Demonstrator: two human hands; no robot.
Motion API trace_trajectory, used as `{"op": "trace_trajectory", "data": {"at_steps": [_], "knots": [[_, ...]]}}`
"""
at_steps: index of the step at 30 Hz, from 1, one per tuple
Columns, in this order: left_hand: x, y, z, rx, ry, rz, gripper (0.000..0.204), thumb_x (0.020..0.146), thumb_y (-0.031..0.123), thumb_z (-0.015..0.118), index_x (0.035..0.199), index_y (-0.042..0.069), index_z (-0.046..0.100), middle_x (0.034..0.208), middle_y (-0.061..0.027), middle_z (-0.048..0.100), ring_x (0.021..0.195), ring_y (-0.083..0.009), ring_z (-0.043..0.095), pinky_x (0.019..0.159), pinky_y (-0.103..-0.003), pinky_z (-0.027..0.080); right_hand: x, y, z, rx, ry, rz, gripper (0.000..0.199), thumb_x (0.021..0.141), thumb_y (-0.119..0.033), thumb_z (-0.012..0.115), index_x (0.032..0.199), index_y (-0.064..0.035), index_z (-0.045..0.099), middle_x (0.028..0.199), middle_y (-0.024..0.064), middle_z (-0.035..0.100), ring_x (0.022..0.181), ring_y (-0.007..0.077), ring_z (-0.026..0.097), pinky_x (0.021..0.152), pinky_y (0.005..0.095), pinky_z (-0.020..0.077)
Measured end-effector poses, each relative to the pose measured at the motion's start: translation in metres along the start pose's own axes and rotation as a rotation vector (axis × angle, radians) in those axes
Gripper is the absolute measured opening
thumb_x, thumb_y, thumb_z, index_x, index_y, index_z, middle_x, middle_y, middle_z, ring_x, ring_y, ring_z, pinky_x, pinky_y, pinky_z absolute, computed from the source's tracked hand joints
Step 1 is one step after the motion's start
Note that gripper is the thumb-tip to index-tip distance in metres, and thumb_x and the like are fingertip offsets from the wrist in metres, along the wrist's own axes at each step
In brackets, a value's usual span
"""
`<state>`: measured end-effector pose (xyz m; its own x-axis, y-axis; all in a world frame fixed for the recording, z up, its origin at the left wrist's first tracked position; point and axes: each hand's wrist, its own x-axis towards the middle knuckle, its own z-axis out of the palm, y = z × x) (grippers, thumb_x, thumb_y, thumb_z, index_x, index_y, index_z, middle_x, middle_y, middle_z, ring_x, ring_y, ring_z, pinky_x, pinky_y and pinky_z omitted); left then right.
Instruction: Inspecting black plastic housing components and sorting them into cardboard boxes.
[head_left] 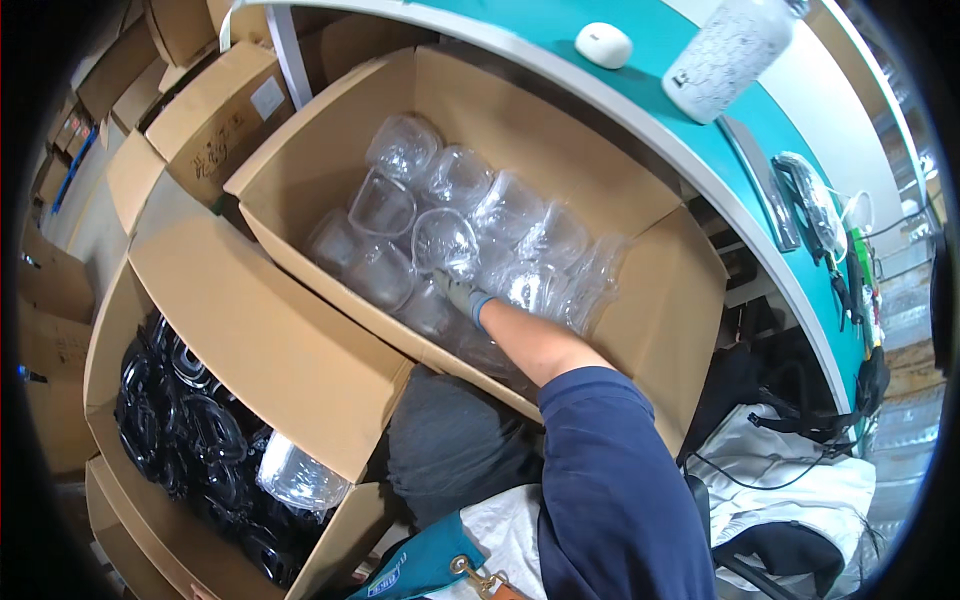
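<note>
My right hand (pixel 461 294), in a grey glove with bare wrist, reaches into a large cardboard box (pixel 640 340). Its fingers close on the lower edge of a clear plastic container (pixel 446 244) with a rounded rim. Part of the grip is hidden behind that container. Around it, several similar clear containers (pixel 382 203) lie in rows, some in shiny clear film. My left hand does not show.
Left of it, another open carton (pixel 270 330) holds several black plastic pieces (pixel 215 430) and a clear wrapped stack (pixel 300 475). A teal tabletop (pixel 640 85) overhangs the far side, bearing a patterned bottle (pixel 730 58) and a white rounded case (pixel 603 45). White cloth (pixel 800 490) lies at right.
</note>
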<state>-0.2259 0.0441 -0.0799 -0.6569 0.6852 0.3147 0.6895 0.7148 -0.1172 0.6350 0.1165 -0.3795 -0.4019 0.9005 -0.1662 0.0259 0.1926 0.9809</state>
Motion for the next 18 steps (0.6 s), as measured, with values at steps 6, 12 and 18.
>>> {"op": "trace_trajectory", "data": {"at_steps": [6,12,18], "knots": [[0.035,-0.006,0.061,0.286,-0.067,0.202,0.032,0.097,0.026,0.039,0.117,0.021,0.064,0.097,-0.0032,0.069,0.095,-0.0244,0.063,0.078,-0.04,0.05,-0.014,0.011,0.027,-0.056,-0.207,-0.18,0.055,0.097,-0.042,0.036,0.135,-0.0042,0.048,0.138,0.0133,0.048,0.129,0.0288,0.043,0.107,0.0466,0.0343],[0.024,-0.05,0.036,0.632,-0.106,0.464,0.034,0.098,0.026,0.035,0.121,0.025,0.06,0.107,-0.0022,0.067,0.101,-0.0201,0.061,0.088,-0.037,0.045,0.011,0.085,-0.025,-0.81,-0.1,-0.779,0.054,0.095,-0.03,0.044,0.142,-0.0056,0.038,0.146,0.0175,0.036,0.127,0.0291,0.045,0.103,0.0442,0.0394],[0.032,-0.053,0.055,-0.372,0.454,1.118,0.037,0.1,0.03,0.03,0.123,0.025,0.059,0.113,-0.0003,0.065,0.109,-0.0206,0.057,0.095,-0.037,0.04,-0.013,0.089,-0.004,-1.602,0.001,-0.828,0.055,0.09,-0.035,0.053,0.135,-0.0052,0.046,0.136,0.0145,0.045,0.118,0.0251,0.049,0.098,0.0406,0.0415]]}}
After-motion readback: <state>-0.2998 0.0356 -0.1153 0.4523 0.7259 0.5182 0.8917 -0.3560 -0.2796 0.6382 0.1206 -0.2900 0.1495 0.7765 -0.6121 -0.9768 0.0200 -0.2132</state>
